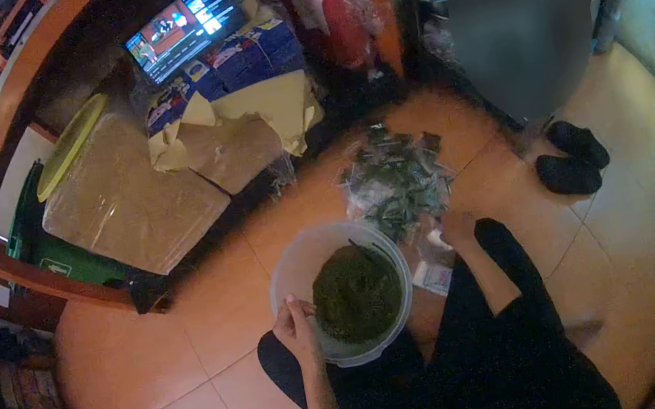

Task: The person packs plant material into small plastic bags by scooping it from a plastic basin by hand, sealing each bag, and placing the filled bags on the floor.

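A round, translucent tub point(280, 277) stands on the tiled floor in front of me, with a dark green, loose material point(356, 295) inside. At its left rim my left hand point(295, 322) is closed, thumb and fingers pressed together; what they hold, if anything, is too small to name. My right hand point(459, 230) is to the right of the tub, fingers curled beside a small whitish item. Many small clear packets with green contents point(393, 180) lie heaped beyond the tub. A white labelled packet point(433, 278) rests between the tub and my right leg.
Cardboard boxes point(136, 197) stand at the left, near a green bin point(59, 258) and a yellow round lid point(75, 143). A lit tablet point(185, 29) leans on blue packages point(259, 55). Black shoes point(570, 164) lie at the right, below a blurred shape.
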### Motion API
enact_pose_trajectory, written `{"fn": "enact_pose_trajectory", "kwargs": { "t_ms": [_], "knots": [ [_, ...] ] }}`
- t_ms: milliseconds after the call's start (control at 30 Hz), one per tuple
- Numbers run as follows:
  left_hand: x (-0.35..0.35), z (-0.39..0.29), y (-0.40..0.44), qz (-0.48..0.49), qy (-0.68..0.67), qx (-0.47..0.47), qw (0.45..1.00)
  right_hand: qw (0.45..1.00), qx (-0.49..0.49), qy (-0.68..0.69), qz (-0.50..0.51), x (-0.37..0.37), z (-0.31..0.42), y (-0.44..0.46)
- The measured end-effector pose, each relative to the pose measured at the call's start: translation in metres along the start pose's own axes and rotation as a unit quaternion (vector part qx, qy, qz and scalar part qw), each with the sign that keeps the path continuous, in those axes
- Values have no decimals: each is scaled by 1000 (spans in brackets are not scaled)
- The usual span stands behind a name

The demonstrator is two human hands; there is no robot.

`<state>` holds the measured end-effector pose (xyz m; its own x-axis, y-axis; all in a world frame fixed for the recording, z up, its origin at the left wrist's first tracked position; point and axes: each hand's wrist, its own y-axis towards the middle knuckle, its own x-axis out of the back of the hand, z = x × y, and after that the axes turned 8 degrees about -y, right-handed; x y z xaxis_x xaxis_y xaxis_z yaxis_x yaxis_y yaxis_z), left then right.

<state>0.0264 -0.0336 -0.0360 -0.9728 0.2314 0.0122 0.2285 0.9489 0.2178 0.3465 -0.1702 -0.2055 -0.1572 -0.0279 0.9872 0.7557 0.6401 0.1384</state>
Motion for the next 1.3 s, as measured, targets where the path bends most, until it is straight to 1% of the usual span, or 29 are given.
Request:
{"fn": "enact_pose_trajectory", "kwargs": {
  "t_ms": [67, 100, 133, 167, 233, 267, 300, 367, 433, 467, 500, 533, 567, 633, 667, 700, 733, 767, 800, 833, 867, 933, 967, 1033, 1067, 1100, 1133, 1167, 1300],
  "knots": [
    [1, 1, 0, 0, -2, -12, 1000, 996, 14, -31, 85, 10, -2, 8],
    [-1, 0, -1, 11, -17, 40, 999, 996, 20, -30, 80, 31, -2, 8],
    [-3, -2, -2, 23, -32, 93, 995, 990, 42, 117, 60, 69, -3, 3],
    [-9, -10, -4, 17, -31, 91, 995, 962, 63, 262, 41, 107, -2, -4],
    [-25, -36, -10, 159, 1, 88, 983, 912, 40, 404, 63, 180, 15, -14],
    [-34, -50, -11, 155, 0, 90, 984, 887, 95, 447, 74, 211, 23, -23],
    [-42, -65, -12, 194, -1, 103, 976, 857, 150, 486, 85, 231, 33, -28],
    [-51, -70, -9, 229, -8, 111, 967, 839, 299, 454, 24, 239, 56, -37],
    [-52, -59, -2, 233, 38, 32, 971, 821, 336, 461, 13, 237, 76, -42],
    [-48, -52, 0, 222, 37, 27, 974, 802, 367, 471, 6, 236, 82, -45],
    [-43, -46, 2, 229, 32, -14, 973, 797, 379, 469, 3, 237, 85, -47],
    [-37, -43, 3, 237, 30, -56, 969, 768, 368, 519, 73, 240, 86, -49],
    [-32, -41, 1, 229, 31, -61, 971, 733, 353, 564, 145, 242, 88, -52],
    [-29, -42, -5, 238, -23, 50, 970, 741, 355, 549, 154, 246, 93, -57],
    [-32, -42, -10, 233, -23, 48, 971, 752, 349, 534, 164, 247, 95, -59],
    [-39, -39, -15, 169, -11, 6, 986, 751, 354, 532, 163, 246, 97, -59],
    [-42, -39, -17, 104, 1, -36, 994, 770, 349, 515, 140, 245, 99, -59],
    [-37, -42, -16, 100, -1, -38, 994, 788, 343, 498, 117, 244, 101, -59],
    [-30, -46, -16, 182, 109, -18, 977, 788, 347, 495, 117, 239, 103, -60],
    [-24, -48, -15, 261, 216, 2, 941, 781, 348, 507, 113, 231, 106, -60],
    [-22, -41, -15, 258, 213, 1, 942, 773, 347, 519, 109, 228, 107, -59],
    [-17, -29, -16, 267, 92, -60, 957, 758, 344, 537, 138, 238, 105, -59],
    [-12, -26, -15, 263, 90, -61, 959, 742, 336, 556, 166, 242, 105, -58],
    [-5, -36, -15, 314, 88, 56, 944, 754, 332, 538, 181, 239, 105, -58],
    [-7, -35, -18, 311, 86, 56, 945, 764, 323, 523, 195, 236, 105, -60],
    [-11, -33, -22, 274, 165, 17, 947, 764, 326, 521, 196, 232, 109, -63],
    [-14, -33, -24, 235, 243, -22, 941, 820, 304, 479, 79, 226, 115, -68],
    [-11, -33, -24, 232, 242, -22, 942, 859, 277, 428, -40, 222, 120, -72],
    [-7, -42, -15, 157, 275, 6, 949, 874, 250, 407, -90, 221, 127, -70]
  ]
}}
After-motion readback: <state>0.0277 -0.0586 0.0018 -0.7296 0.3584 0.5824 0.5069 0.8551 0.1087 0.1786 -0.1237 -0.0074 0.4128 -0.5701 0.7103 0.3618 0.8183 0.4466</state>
